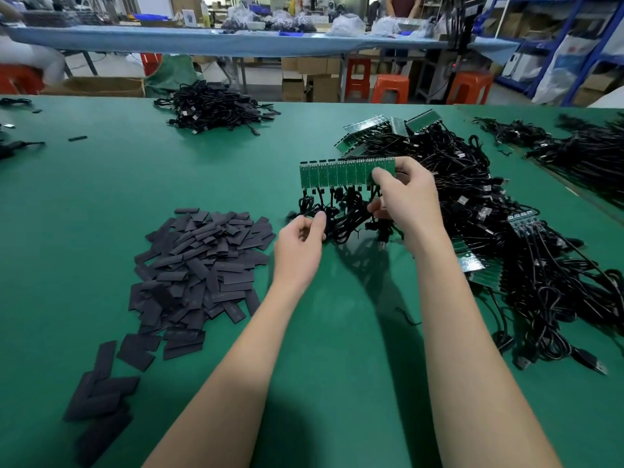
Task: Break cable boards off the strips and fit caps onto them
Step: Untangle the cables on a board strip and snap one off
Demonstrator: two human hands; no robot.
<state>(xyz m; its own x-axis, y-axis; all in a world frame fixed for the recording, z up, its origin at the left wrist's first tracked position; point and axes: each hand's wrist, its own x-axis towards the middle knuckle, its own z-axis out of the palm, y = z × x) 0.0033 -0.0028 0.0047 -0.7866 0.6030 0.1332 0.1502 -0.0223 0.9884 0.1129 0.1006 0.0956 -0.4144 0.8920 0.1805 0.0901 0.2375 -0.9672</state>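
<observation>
Fingers of my right hand (403,194) pinch the green strip's (344,173) right end above the surface (101,184), while my left hand (299,246) curls loosely on its dangling cables (341,216).

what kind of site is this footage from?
Most likely an electronics assembly workshop. On a green work table lie heaps of black cables, a pile of flat black caps and a strip of green cable boards in the right hand. More benches and shelving stand behind.
</observation>
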